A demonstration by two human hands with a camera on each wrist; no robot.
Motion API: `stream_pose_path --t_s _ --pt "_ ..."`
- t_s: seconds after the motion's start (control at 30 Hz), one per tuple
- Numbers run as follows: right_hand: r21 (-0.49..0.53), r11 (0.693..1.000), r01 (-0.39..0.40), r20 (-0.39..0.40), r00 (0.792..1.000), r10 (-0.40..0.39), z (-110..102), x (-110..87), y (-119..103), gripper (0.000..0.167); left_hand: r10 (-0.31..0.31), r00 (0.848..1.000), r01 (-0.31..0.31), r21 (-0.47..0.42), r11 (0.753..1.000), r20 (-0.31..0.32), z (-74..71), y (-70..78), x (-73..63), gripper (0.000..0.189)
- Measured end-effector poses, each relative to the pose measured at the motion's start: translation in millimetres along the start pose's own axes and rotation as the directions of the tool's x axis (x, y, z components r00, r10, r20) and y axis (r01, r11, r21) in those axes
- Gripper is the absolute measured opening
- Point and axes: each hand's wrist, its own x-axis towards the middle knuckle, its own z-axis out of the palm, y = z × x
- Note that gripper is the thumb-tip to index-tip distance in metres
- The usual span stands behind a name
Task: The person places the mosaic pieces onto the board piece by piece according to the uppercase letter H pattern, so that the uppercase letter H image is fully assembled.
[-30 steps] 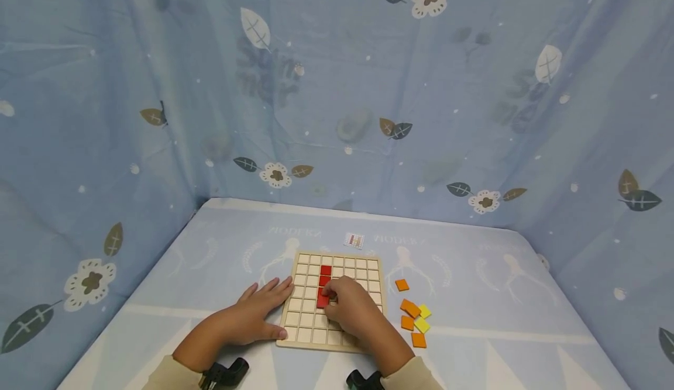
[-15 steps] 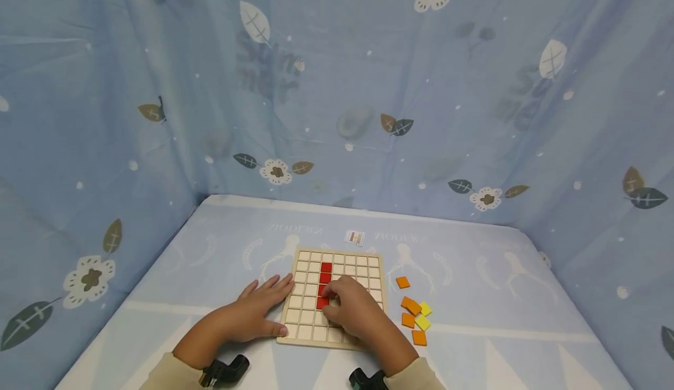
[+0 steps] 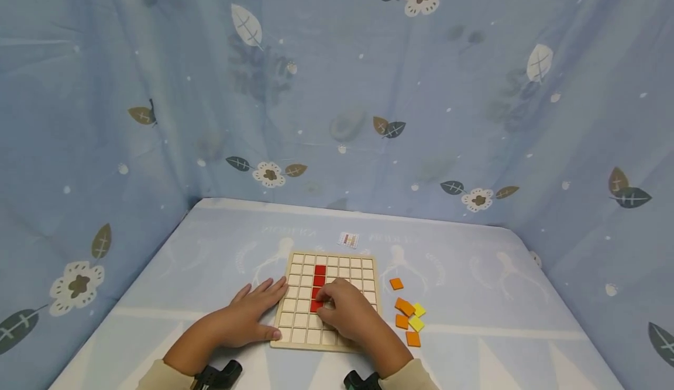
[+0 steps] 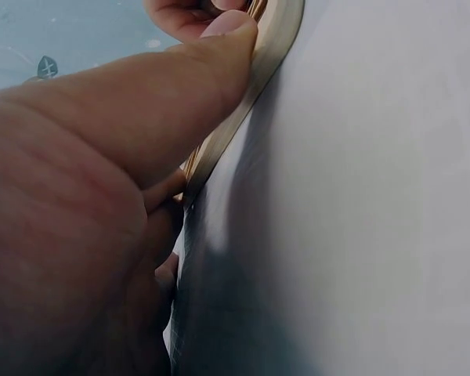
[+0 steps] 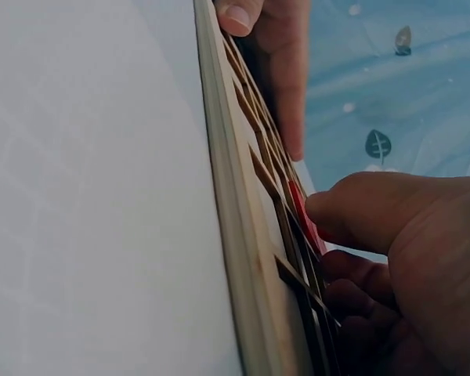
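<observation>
A pale wooden board (image 3: pixel 316 348), ridged into a grid of shallow squares, lies on a printed cloth (image 3: pixel 474 273). Flat, square red tiles (image 3: pixel 320 270) form a column within it. The left hand (image 3: pixel 247 314) rests, fingers straight and spread, at its left edge. The right hand (image 3: pixel 347 311) curls over the column, thumb touching red (whether it pinches, I cannot tell).

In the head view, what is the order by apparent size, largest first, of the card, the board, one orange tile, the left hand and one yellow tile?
1. Board
2. Left hand
3. Card
4. Orange tile and yellow tile: too alike to rank.
</observation>
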Motion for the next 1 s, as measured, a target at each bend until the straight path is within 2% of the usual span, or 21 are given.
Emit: stream_pose_path --t_s 0.17,0.3,0.43,0.57,0.7,0.83,1.0 --pt "0.041 0.999 0.000 0.008 1.000 0.000 -4.0 -6.5 3.8 0.016 0.036 0.999 -0.036 -0.013 0.999 -0.005 2.8 -1.9 0.1 0.102" --pt "0.092 0.996 0.011 0.010 1.000 -0.012 -11.5 -12.5 6.6 0.016 0.028 1.000 -0.028 -0.001 1.000 -0.004 3.4 -2.6 1.4 0.101" --pt "0.120 0.993 0.018 0.013 1.000 -0.020 -26.1 -18.5 8.7 0.016 0.022 1.000 -0.022 0.019 1.000 -0.007 1.3 -3.7 0.5 0.101" --pt "0.097 0.995 0.014 0.007 1.000 -0.015 -44.6 -27.5 17.1 0.014 0.039 0.999 -0.038 0.014 0.999 -0.014 -0.9 -3.0 1.1 0.100" --pt "0.069 0.997 -0.037 0.013 0.999 0.036 -56.6 -43.2 30.1 0.010 0.047 0.999 -0.047 -0.001 0.999 -0.013 -1.2 -1.6 0.7 0.101" --pt "0.042 0.994 -0.100 0.026 0.995 0.099 -65.0 -61.5 44.3 0.014 0.043 0.999 -0.043 -0.009 0.999 -0.004 0.2 -1.8 -0.7 0.101" --pt "0.054 0.979 -0.195 0.047 0.980 0.193 -76.5 -77.4 59.9 0.019 0.028 1.000 -0.028 -0.004 1.000 0.001 -0.3 -2.4 -0.9 0.103"
